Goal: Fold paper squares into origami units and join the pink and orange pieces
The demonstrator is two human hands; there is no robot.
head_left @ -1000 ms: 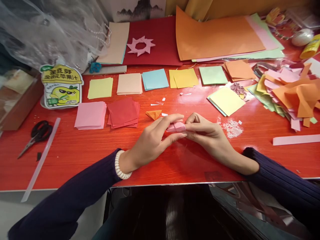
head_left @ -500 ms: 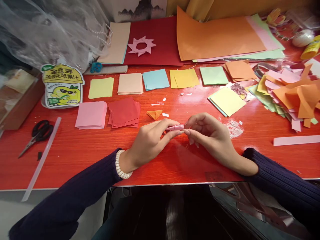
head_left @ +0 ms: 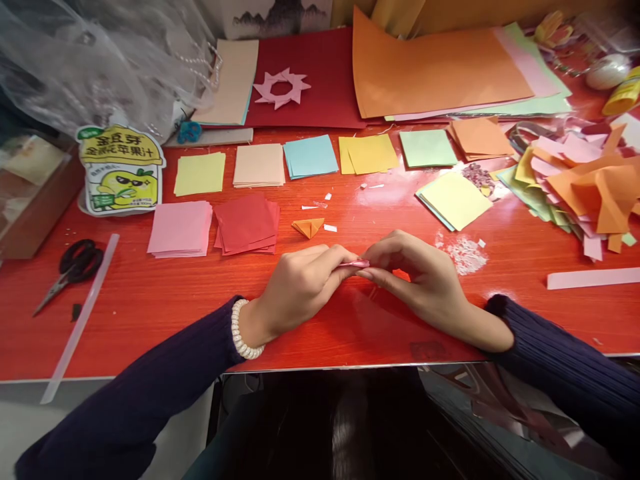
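My left hand (head_left: 299, 287) and my right hand (head_left: 419, 277) meet over the middle of the red table (head_left: 150, 300). Both pinch a small folded pink paper piece (head_left: 355, 264), which shows only as a thin edge between the fingertips. The fingers of both hands are curled closed around it. A small folded orange paper (head_left: 309, 227) lies on the table just beyond my left hand. A white bead bracelet (head_left: 239, 331) sits on my left wrist.
Stacks of square paper lie beyond: pink (head_left: 181, 229), dark red (head_left: 247, 223), yellow (head_left: 200, 173), beige (head_left: 259, 165), blue (head_left: 310, 157), green (head_left: 427, 148). Black scissors (head_left: 70, 267) rest at the left. Paper scraps (head_left: 585, 190) pile at the right. A pink paper star (head_left: 281, 87) lies at the back.
Both hands have closed in on the pink paper piece, squeezing it flatter. My left fingers, stretched out a second ago, are now curled, and less of the pink paper shows.
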